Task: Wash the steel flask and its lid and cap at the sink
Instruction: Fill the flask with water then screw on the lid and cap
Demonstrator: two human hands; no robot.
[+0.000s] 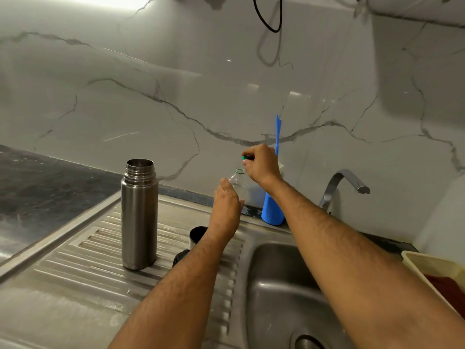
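Note:
The steel flask (139, 215) stands upright and uncapped on the ribbed drainboard (83, 268). Beside it, partly hidden by my left forearm, sit its steel cap (196, 235) and a black lid (180, 256). My left hand (226, 207) is wrapped around a clear plastic bottle (237, 181) at the back of the drainboard. Just above the bottle's open mouth, my right hand (261, 163) pinches a small green bottle cap (245, 158).
The steel sink (276, 293) lies at lower right with its tap (344, 185) behind. A blue holder (271, 210) with a blue-handled tool stands against the marble wall. A cream basket (427, 263) with something red sits at the right edge. Dark countertop lies at left.

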